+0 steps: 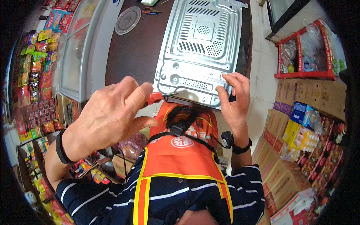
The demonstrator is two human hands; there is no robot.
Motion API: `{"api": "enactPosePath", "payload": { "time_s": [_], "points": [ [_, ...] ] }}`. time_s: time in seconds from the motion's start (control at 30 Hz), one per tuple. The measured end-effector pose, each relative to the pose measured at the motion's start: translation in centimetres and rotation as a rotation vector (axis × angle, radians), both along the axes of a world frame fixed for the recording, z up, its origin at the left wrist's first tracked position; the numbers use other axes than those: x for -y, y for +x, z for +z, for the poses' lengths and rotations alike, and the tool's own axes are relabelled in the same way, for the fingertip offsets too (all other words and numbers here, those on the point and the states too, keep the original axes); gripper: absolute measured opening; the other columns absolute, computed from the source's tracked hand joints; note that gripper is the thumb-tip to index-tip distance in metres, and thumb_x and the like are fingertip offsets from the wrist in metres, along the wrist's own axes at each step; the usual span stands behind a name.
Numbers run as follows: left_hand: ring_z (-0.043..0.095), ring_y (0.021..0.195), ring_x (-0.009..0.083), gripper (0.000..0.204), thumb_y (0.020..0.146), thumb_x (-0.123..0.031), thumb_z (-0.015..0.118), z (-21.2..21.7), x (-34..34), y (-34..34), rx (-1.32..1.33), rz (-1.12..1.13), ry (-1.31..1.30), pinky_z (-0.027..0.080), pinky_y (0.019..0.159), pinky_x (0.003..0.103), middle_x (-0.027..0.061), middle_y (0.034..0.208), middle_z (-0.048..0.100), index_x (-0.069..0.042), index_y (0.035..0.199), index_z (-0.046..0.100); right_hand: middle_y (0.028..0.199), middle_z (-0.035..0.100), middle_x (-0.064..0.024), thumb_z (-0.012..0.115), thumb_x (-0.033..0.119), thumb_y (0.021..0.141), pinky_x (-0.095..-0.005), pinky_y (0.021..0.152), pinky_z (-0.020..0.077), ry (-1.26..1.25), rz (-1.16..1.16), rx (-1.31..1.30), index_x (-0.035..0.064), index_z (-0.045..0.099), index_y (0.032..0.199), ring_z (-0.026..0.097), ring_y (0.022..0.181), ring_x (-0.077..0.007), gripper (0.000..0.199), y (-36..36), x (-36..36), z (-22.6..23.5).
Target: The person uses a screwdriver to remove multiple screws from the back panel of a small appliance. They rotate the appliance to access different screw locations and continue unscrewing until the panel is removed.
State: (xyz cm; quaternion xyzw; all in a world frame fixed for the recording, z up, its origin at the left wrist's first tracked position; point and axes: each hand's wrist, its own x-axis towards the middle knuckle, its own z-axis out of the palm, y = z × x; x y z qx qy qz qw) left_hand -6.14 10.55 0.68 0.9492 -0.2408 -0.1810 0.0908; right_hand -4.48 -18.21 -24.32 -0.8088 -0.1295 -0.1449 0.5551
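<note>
A silver metal appliance housing (202, 37) with vent slots lies flat on a dark brown round table (131, 52). My left hand (112, 114) is raised near the housing's near left corner and grips a screwdriver with a red-orange handle (153, 98). My right hand (234, 99) presses on the housing's near right edge, fingers on the metal and thumb at the rim. A black band is on each wrist. I wear an orange vest over a striped dark shirt.
A round glass plate (128, 20) and pliers with coloured grips (150, 10) lie at the table's far side. A glass-topped chest freezer (80, 48) stands left, snack racks (33, 75) beyond it. Cardboard boxes (288, 150) and a red wire rack (307, 52) fill the right.
</note>
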Motion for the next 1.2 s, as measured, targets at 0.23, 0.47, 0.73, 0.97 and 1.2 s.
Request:
{"api": "enactPosePath", "payload": {
  "time_s": [0.23,0.47,0.73,0.97,1.2],
  "points": [
    [0.065,0.092,0.0296,0.04,0.09,-0.021,0.084,-0.7,-0.5,1.8,0.121,-0.369,-0.114,0.055,0.083,0.043,0.0103,0.101,0.06,-0.007,0.124,0.067,0.129,0.067,-0.0141,0.09,0.002,0.089,-0.0437,0.102,0.0572,-0.011,-0.014,0.003,0.0095,0.074,0.135,0.068,0.119,-0.0341,0.049,-0.4,-0.9,0.3],
    [0.065,0.091,0.0292,0.038,0.09,-0.021,0.082,0.5,-0.1,1.7,0.01,-0.247,0.125,0.054,0.079,0.043,0.0086,0.093,0.059,-0.004,0.119,0.066,0.129,0.067,-0.0147,0.089,0.002,0.09,-0.0439,0.102,0.0576,-0.015,-0.04,-0.02,0.0088,0.074,0.135,0.069,0.119,-0.0343,0.048,-0.7,-1.1,0.5],
    [0.065,0.09,0.0286,0.042,0.088,-0.018,0.078,0.1,-0.5,2.1,0.075,-0.427,0.015,0.056,0.078,0.04,0.01,0.105,0.063,-0.007,0.126,0.065,0.13,0.065,-0.0141,0.089,0.005,0.092,-0.0424,0.102,0.0574,0.011,-0.025,-0.053,0.0077,0.075,0.135,0.069,0.12,-0.033,0.045,-0.2,-1.0,0.1],
    [0.068,0.08,0.0278,0.057,0.097,-0.029,0.083,0.8,0.4,1.6,0.012,-0.232,0.19,0.056,0.068,0.041,0.0089,0.094,0.057,-0.009,0.144,0.058,0.13,0.066,-0.0134,0.089,0.005,0.092,-0.042,0.102,0.0576,0.041,-0.005,-0.079,0.0066,0.076,0.133,0.069,0.119,-0.032,0.043,0.0,-0.6,-0.3],
    [0.069,0.095,0.0315,0.053,0.09,-0.02,0.086,0.8,0.9,1.7,0.002,-0.199,0.023,0.059,0.081,0.042,0.0165,0.122,0.063,-0.008,0.138,0.065,0.128,0.066,-0.014,0.089,0.004,0.092,-0.0421,0.1,0.0583,0.04,0.012,-0.087,0.0058,0.076,0.134,0.069,0.117,-0.0319,0.044,0.4,-0.2,-0.5]
  ]
}}
